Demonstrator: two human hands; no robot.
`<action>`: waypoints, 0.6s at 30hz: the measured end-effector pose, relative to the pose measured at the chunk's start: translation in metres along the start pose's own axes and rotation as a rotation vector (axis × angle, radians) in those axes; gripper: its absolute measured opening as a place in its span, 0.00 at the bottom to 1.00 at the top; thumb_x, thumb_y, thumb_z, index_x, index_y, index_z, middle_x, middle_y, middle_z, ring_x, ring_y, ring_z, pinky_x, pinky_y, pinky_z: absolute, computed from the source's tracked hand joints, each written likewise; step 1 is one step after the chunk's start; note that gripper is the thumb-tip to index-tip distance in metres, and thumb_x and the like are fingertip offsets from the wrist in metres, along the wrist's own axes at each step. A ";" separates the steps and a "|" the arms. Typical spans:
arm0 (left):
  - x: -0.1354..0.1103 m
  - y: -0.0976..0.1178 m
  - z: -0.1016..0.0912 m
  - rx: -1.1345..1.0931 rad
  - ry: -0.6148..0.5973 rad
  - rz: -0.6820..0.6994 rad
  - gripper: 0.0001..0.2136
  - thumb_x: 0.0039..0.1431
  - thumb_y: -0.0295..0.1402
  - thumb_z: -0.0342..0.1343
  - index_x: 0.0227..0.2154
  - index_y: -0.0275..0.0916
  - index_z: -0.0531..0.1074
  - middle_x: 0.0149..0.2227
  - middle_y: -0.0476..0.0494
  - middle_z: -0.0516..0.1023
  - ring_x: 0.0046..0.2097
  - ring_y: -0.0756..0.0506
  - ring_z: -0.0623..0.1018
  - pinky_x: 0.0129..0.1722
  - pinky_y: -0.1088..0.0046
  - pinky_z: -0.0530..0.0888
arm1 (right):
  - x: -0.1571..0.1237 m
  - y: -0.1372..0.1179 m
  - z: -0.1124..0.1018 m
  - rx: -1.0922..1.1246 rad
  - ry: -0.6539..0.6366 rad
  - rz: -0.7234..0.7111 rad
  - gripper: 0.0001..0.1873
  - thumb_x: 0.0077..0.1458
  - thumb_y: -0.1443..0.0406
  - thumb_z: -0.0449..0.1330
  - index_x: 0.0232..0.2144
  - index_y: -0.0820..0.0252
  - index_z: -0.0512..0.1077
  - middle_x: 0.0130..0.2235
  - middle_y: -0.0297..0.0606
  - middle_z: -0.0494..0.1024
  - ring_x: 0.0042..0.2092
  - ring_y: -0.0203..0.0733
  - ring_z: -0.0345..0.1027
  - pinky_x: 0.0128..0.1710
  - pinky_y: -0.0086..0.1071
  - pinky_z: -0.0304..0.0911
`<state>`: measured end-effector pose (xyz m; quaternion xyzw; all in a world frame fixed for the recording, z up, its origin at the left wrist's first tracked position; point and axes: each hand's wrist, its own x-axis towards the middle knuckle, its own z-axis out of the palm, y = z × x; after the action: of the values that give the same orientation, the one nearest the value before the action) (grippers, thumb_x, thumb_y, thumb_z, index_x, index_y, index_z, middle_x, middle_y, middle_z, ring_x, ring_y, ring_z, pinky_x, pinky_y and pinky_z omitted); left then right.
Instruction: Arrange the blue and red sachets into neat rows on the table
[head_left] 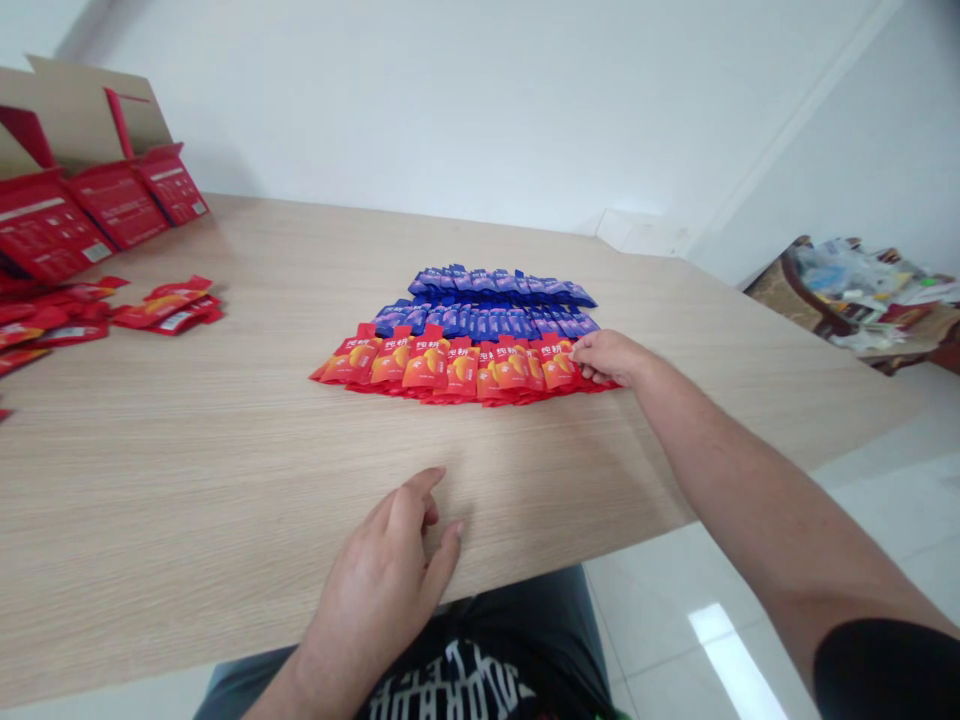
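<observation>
1. Red-and-orange flat glossy sachets formed the front row on the pale wood-grain table, with two rows of blue-and-purple flat sachets behind; we judged these three overlapping rows largely laid out.
2. Our right hand was at the front row's right end, fingers curled close against a sachet; we could not tell whether they gripped it or only touched it.
3. Our left hand held nothing, thumb and forefinger apart above the near tabletop.
4. Loose red sachets lay unarranged at the left, near open red cardboard boxes.
</observation>
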<state>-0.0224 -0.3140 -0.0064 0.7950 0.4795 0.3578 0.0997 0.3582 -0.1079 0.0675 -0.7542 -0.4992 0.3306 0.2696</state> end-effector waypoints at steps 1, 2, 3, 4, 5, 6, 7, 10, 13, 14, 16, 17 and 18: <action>0.000 0.000 0.000 0.001 0.002 0.002 0.18 0.71 0.35 0.57 0.61 0.43 0.64 0.38 0.49 0.81 0.37 0.42 0.86 0.38 0.65 0.83 | 0.000 0.000 0.000 0.000 0.004 -0.002 0.15 0.57 0.67 0.78 0.32 0.62 0.75 0.19 0.33 0.71 0.18 0.32 0.62 0.16 0.21 0.55; 0.000 0.000 0.000 0.003 0.004 0.005 0.18 0.71 0.36 0.57 0.61 0.43 0.65 0.38 0.48 0.81 0.37 0.42 0.86 0.38 0.65 0.83 | -0.001 0.000 -0.001 0.000 0.007 -0.004 0.14 0.57 0.67 0.78 0.32 0.62 0.75 0.19 0.33 0.71 0.18 0.32 0.62 0.16 0.21 0.55; 0.000 0.000 0.000 0.006 0.007 0.007 0.18 0.71 0.36 0.57 0.60 0.43 0.65 0.37 0.48 0.81 0.38 0.42 0.86 0.38 0.64 0.83 | -0.001 0.000 -0.002 0.001 0.012 -0.007 0.12 0.58 0.68 0.77 0.32 0.62 0.75 0.19 0.33 0.71 0.18 0.32 0.62 0.16 0.21 0.55; -0.001 0.000 0.000 0.008 0.008 0.008 0.18 0.71 0.35 0.57 0.61 0.43 0.65 0.37 0.48 0.81 0.38 0.42 0.86 0.38 0.64 0.83 | -0.002 0.001 -0.003 0.005 0.021 -0.016 0.11 0.58 0.69 0.75 0.33 0.62 0.76 0.19 0.32 0.71 0.18 0.32 0.61 0.16 0.21 0.55; -0.001 0.000 0.000 0.009 0.010 0.010 0.18 0.71 0.35 0.57 0.61 0.43 0.65 0.37 0.49 0.81 0.38 0.42 0.86 0.38 0.65 0.83 | -0.004 0.001 -0.005 0.013 0.032 -0.027 0.09 0.60 0.70 0.73 0.34 0.62 0.76 0.19 0.32 0.71 0.17 0.32 0.60 0.16 0.21 0.55; -0.001 0.000 0.000 0.008 0.012 0.011 0.19 0.71 0.35 0.57 0.61 0.43 0.65 0.37 0.49 0.81 0.38 0.42 0.86 0.38 0.65 0.83 | -0.006 0.002 -0.007 0.024 0.047 -0.043 0.07 0.61 0.71 0.71 0.35 0.62 0.76 0.19 0.31 0.70 0.17 0.32 0.60 0.16 0.22 0.55; -0.001 0.000 0.000 0.006 0.014 0.012 0.18 0.70 0.35 0.58 0.60 0.43 0.65 0.37 0.49 0.81 0.37 0.42 0.86 0.37 0.65 0.83 | -0.010 0.003 -0.010 0.038 0.065 -0.063 0.05 0.62 0.71 0.69 0.36 0.62 0.76 0.19 0.31 0.70 0.18 0.32 0.60 0.16 0.22 0.54; 0.000 0.001 -0.001 0.002 0.020 0.010 0.18 0.70 0.35 0.58 0.60 0.43 0.66 0.37 0.49 0.81 0.37 0.42 0.86 0.36 0.65 0.83 | -0.027 0.014 -0.018 0.094 0.127 -0.141 0.02 0.65 0.72 0.64 0.40 0.62 0.75 0.20 0.29 0.70 0.19 0.32 0.61 0.16 0.22 0.53; 0.000 0.001 -0.001 0.000 0.015 0.013 0.18 0.70 0.35 0.58 0.60 0.43 0.66 0.36 0.49 0.81 0.36 0.42 0.86 0.36 0.65 0.83 | -0.047 0.034 -0.020 0.129 0.195 -0.208 0.05 0.67 0.70 0.60 0.44 0.61 0.75 0.20 0.28 0.69 0.18 0.33 0.60 0.16 0.23 0.52; -0.001 0.001 -0.001 0.001 0.014 0.017 0.18 0.70 0.35 0.58 0.60 0.43 0.65 0.36 0.49 0.81 0.36 0.42 0.86 0.36 0.65 0.83 | -0.053 0.042 -0.019 0.132 0.218 -0.221 0.06 0.67 0.70 0.60 0.45 0.61 0.75 0.21 0.28 0.70 0.19 0.33 0.60 0.16 0.23 0.53; -0.001 0.000 0.000 0.011 0.006 0.023 0.18 0.70 0.35 0.58 0.60 0.43 0.65 0.37 0.49 0.81 0.36 0.42 0.85 0.36 0.66 0.83 | -0.061 0.057 -0.013 0.131 0.253 -0.233 0.07 0.66 0.69 0.61 0.45 0.61 0.75 0.24 0.30 0.73 0.21 0.35 0.65 0.16 0.23 0.57; -0.001 0.000 0.000 0.019 0.003 0.028 0.18 0.71 0.35 0.58 0.60 0.43 0.65 0.37 0.49 0.81 0.36 0.42 0.85 0.36 0.66 0.83 | -0.062 0.063 -0.010 0.129 0.261 -0.231 0.07 0.65 0.69 0.61 0.45 0.61 0.76 0.26 0.31 0.75 0.23 0.36 0.68 0.16 0.23 0.59; -0.001 0.000 0.001 0.027 0.002 0.033 0.18 0.71 0.35 0.58 0.60 0.43 0.64 0.36 0.49 0.80 0.36 0.42 0.85 0.36 0.66 0.83 | -0.063 0.069 -0.006 0.128 0.262 -0.224 0.06 0.65 0.69 0.62 0.44 0.61 0.76 0.27 0.33 0.76 0.24 0.37 0.71 0.17 0.23 0.61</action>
<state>-0.0224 -0.3143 -0.0071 0.8039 0.4710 0.3536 0.0826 0.3844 -0.1915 0.0349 -0.7118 -0.5187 0.2285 0.4148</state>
